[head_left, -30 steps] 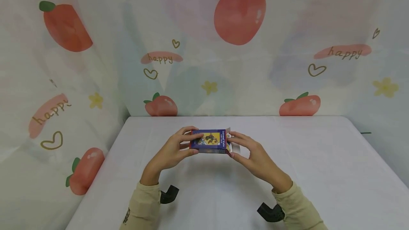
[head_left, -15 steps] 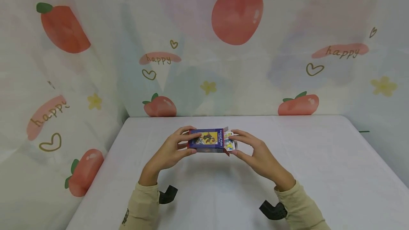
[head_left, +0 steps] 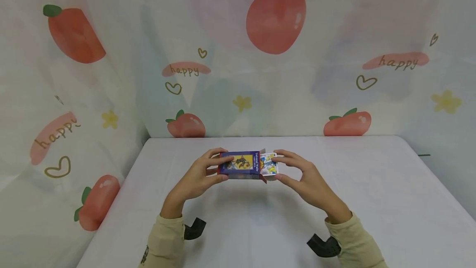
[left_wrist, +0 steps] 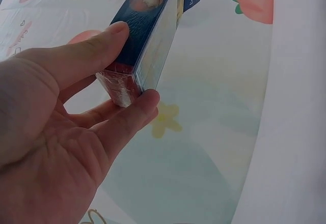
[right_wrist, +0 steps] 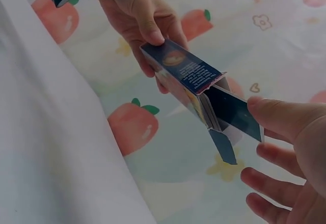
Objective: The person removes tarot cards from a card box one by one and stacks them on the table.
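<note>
My left hand [head_left: 198,177] grips the left end of a blue card box [head_left: 239,171], held above the table. Its yellow picture faces up in the head view, and its lettering seems to read "Universal Waite Tarot Deck". Out of the open right end stick tarot cards [head_left: 268,164] with a colourful face. My right hand [head_left: 305,181] pinches their outer edge between thumb and fingers. The right wrist view shows the dark back of the drawn-out cards [right_wrist: 237,113], more cards still inside the box, and an opened flap [right_wrist: 222,146] hanging down.
A white-covered table [head_left: 253,230] lies below both hands. Behind it and at the sides hangs a pale curtain [head_left: 223,106] printed with fruit, hearts and flowers. Black wrist-camera mounts [head_left: 195,228] jut from the beige sleeves.
My right hand has moved rightward, away from the box, drawing the cards farther out of its end. The left hand keeps its grip on the box, nearly still.
</note>
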Demonstrator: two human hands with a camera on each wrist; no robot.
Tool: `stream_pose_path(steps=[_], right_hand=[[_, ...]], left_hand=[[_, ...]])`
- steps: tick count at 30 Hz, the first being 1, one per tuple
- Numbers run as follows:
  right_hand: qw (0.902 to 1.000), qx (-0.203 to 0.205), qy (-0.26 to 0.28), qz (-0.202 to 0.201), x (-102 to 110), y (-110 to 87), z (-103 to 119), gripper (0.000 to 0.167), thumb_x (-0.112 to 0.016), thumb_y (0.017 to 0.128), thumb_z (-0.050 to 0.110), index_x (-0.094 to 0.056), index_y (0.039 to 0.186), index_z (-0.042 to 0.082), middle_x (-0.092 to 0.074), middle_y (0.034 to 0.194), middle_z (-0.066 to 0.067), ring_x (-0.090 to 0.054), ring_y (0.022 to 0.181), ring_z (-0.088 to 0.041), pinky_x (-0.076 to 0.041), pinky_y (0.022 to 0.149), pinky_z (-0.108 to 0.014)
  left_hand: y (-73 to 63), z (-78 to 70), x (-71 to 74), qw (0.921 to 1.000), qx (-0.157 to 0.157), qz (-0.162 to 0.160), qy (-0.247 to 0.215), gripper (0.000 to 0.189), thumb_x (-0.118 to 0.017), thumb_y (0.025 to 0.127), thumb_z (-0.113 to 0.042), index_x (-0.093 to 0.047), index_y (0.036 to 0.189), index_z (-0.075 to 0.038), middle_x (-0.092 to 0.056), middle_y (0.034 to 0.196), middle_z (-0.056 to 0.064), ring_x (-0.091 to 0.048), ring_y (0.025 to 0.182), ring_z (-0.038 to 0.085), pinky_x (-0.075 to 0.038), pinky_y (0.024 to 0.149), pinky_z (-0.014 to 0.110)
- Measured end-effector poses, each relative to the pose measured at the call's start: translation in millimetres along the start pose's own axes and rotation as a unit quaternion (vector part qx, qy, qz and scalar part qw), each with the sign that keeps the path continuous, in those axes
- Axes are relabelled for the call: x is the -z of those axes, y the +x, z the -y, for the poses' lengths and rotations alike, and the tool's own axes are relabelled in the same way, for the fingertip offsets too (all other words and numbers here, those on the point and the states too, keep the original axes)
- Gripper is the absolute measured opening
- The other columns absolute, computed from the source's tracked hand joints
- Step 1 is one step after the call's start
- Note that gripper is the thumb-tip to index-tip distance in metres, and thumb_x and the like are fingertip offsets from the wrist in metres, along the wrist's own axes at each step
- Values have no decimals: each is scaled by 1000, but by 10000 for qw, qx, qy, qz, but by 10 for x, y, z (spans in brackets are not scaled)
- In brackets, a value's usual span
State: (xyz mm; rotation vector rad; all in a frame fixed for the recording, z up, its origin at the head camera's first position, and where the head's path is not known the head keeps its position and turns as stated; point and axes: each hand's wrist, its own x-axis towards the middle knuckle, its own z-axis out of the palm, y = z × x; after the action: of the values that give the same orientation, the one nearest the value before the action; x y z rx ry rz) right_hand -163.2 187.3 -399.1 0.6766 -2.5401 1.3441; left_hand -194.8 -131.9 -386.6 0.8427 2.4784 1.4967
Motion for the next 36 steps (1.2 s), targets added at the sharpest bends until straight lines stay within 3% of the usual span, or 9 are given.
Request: stream_pose_path(steps=[4, 8, 13, 21, 36], right_hand=[[10000, -14, 5, -4, 37, 2, 1, 40, -73, 93, 13, -66, 133, 14, -54, 150, -9, -49, 139, -32, -53, 104, -51], [9999, 5, 150, -9, 79, 2, 14, 41, -74, 92, 10, -66, 132, 11, -55, 148, -10, -49, 135, -9, -53, 101, -25], [9989, 69, 461, 42, 104, 9, 13, 41, -73, 92, 7, -65, 132, 6, -54, 147, -16, -51, 121, 12, -51, 97, -12], [9918, 417, 1204, -33, 96, 9, -18, 40, -68, 92, -5, -62, 131, -7, -50, 145, -28, -60, 111, 5, -54, 92, -12], [9885, -47, 1515, 14, 124, 20, 1, 40, -60, 94, -10, -57, 134, -12, -39, 152, -30, -66, 94, -5, -56, 80, -13]], left_hand=[[1, -3, 6, 10000, 39, 7, 17, 51, -74, 91, -7, -61, 141, -12, -39, 155, 12, -43, 141, 36, -49, 108, 52], [3, 1, 4, 10000, 24, 10, 14, 52, -74, 91, -8, -61, 141, -12, -39, 155, 12, -43, 141, 36, -50, 108, 52], [-6, 18, 9, 10000, -33, -4, -21, 52, -74, 91, -8, -61, 141, -13, -40, 155, 10, -43, 142, 35, -49, 108, 51], [-5, 21, 20, 9999, -138, 7, -52, 51, -73, 92, -10, -60, 142, -12, -40, 155, 10, -42, 142, 34, -49, 109, 53], [-6, -2, 20, 9999, -79, -31, -61, 51, -73, 92, -9, -60, 141, -11, -39, 154, 11, -43, 140, 35, -48, 109, 54]])
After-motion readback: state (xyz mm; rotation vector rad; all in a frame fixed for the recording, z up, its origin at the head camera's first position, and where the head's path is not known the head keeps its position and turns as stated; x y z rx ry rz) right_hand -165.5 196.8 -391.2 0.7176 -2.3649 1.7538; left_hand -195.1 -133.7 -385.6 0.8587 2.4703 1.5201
